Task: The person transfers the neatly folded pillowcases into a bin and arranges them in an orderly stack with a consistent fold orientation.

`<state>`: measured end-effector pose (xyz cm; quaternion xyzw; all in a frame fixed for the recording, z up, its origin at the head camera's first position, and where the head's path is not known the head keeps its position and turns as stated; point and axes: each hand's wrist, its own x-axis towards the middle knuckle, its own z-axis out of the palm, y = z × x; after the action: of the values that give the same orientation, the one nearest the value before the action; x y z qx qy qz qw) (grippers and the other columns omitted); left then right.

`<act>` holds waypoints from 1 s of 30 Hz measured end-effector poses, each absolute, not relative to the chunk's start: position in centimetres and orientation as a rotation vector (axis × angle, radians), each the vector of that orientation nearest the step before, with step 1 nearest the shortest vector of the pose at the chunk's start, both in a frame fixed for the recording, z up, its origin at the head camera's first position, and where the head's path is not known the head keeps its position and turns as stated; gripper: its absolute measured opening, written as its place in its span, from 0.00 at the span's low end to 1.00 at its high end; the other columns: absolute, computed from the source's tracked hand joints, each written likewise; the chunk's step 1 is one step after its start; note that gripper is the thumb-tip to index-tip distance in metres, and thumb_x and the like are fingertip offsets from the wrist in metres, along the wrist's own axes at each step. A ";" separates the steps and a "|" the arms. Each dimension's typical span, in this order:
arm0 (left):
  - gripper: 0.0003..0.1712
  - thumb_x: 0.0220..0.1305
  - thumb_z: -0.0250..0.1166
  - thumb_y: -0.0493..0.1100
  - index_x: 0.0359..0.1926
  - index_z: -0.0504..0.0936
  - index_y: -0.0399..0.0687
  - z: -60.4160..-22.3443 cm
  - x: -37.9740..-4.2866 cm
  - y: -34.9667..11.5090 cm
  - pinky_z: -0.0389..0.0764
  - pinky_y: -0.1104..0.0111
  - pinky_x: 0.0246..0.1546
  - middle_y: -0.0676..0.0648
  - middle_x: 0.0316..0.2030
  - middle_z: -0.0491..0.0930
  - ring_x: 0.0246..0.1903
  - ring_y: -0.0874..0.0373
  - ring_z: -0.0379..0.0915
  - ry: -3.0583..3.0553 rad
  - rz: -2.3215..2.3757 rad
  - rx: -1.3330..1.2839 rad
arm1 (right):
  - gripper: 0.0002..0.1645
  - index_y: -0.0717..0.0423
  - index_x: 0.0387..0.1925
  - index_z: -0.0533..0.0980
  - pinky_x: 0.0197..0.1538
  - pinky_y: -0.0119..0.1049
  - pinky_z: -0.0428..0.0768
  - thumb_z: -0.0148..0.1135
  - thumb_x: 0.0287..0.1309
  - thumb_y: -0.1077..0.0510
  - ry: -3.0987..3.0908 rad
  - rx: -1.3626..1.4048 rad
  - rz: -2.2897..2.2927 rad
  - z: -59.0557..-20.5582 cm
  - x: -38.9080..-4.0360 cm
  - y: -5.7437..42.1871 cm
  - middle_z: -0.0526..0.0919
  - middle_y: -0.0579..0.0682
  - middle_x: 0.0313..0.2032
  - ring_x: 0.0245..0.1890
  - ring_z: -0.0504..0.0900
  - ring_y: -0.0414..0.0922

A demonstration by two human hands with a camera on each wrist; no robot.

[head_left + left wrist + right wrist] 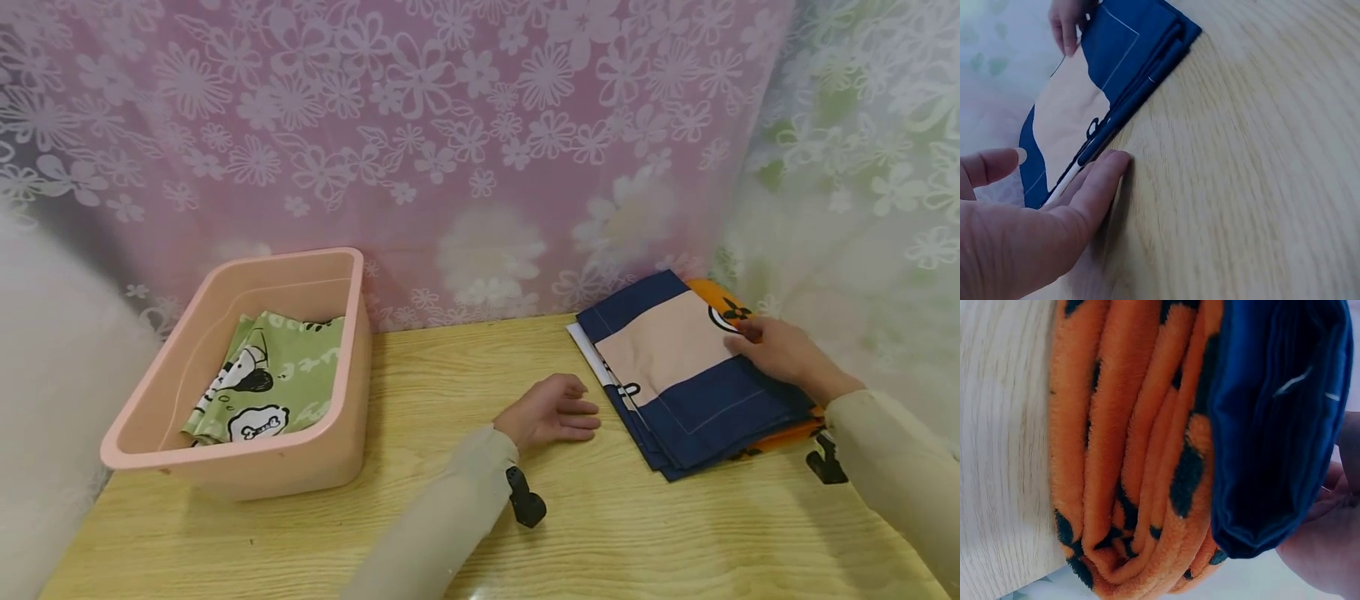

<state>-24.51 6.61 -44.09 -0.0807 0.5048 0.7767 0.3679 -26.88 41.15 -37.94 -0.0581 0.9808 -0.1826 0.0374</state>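
Observation:
A folded navy cloth with a beige middle (667,342) lies on a folded orange fleece blanket (720,296) with dark spots, at the table's right. My right hand (787,354) grips the navy cloth at its right edge, thumb on the upper side; part of its fingers is hidden. In the right wrist view, the thick orange folds (1141,444) lie beneath the navy layers (1279,425). My left hand (551,410) is low over the table by the stack's left edge. In the left wrist view its relaxed fingers (1100,178) lie along that edge, thumb apart.
A pink plastic basin (352,375) stands on the left of the wooden table (465,367), holding a folded green cloth (307,367) with a cartoon dog print. Flowered curtains (450,125) hang behind the table and down its sides.

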 end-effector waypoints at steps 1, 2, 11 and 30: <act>0.29 0.61 0.58 0.40 0.61 0.65 0.32 -44.1 -24.6 6.9 0.75 0.48 0.50 0.31 0.48 0.76 0.49 0.36 0.75 1.283 2.005 -0.223 | 0.38 0.84 0.58 0.61 0.47 0.63 0.70 0.48 0.70 0.47 3.002 -0.181 -0.554 -38.0 -26.9 41.1 0.71 0.79 0.49 0.46 0.72 0.71; 0.30 0.60 0.59 0.40 0.61 0.64 0.30 -44.2 -24.8 7.1 0.74 0.48 0.50 0.31 0.47 0.76 0.48 0.36 0.75 1.275 2.010 -0.236 | 0.39 0.84 0.58 0.61 0.48 0.63 0.70 0.49 0.70 0.47 2.995 -0.184 -0.546 -38.1 -27.0 41.1 0.70 0.80 0.50 0.47 0.71 0.71; 0.34 0.61 0.57 0.42 0.64 0.61 0.26 -43.5 -26.0 8.3 0.73 0.45 0.51 0.26 0.44 0.76 0.48 0.33 0.74 1.267 2.002 -0.310 | 0.35 0.82 0.56 0.64 0.43 0.60 0.71 0.51 0.69 0.49 3.000 -0.211 -0.546 -38.4 -27.4 40.3 0.74 0.77 0.44 0.39 0.75 0.64; 0.15 0.57 0.58 0.28 0.47 0.75 0.27 -44.1 -26.1 12.9 0.72 0.52 0.55 0.32 0.45 0.79 0.51 0.41 0.74 1.239 2.098 -0.362 | 0.34 0.81 0.54 0.65 0.43 0.60 0.71 0.52 0.69 0.50 3.001 -0.177 -0.565 -38.9 -27.1 40.8 0.74 0.75 0.43 0.39 0.75 0.63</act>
<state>-26.10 12.92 -44.05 -0.1385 0.4742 0.8032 0.3329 -27.08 40.80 -38.94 -0.0579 0.9803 -0.1845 0.0414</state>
